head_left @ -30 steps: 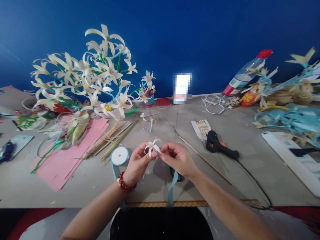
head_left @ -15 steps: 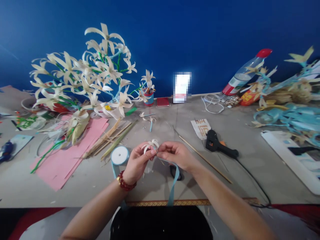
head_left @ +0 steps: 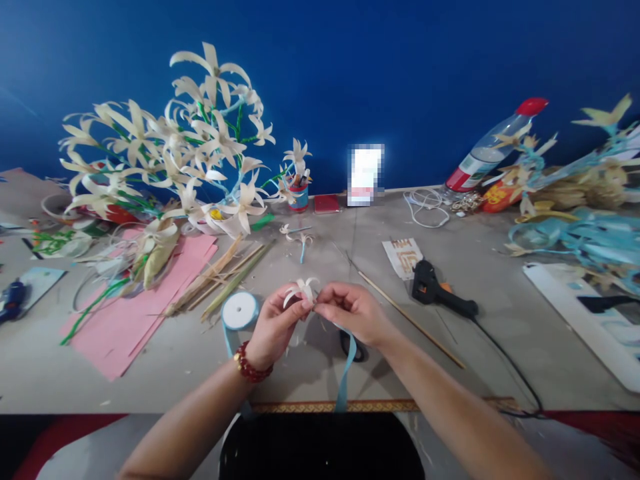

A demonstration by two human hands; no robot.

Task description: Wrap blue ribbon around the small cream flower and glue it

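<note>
Between thumb and fingers my left hand [head_left: 281, 317] pinches a small cream-white craft flower [head_left: 303, 291] at its base. Close against it, my right hand [head_left: 353, 310] is closed on a light-blue ribbon [head_left: 347, 373], which hangs from my fingers over the table's front edge. Exactly where ribbon and flower base meet is hidden by my fingertips. A white-faced ribbon spool [head_left: 240, 311] lies just left of my left hand, its blue ribbon trailing down. Dark scissor handles [head_left: 354, 347] show partly beneath my right hand.
Many finished flowers [head_left: 215, 143] stand at the left back, above pink sheets [head_left: 120, 333] and dried strips [head_left: 215, 277]. On the right are a thin stick [head_left: 410, 313], a black glue gun [head_left: 440, 290] with its cord, a plastic bottle [head_left: 493, 150] and a white tray [head_left: 575, 320].
The flower in my left hand has turned slightly, its petals now more upright. Both hands stay in nearly the same place.
</note>
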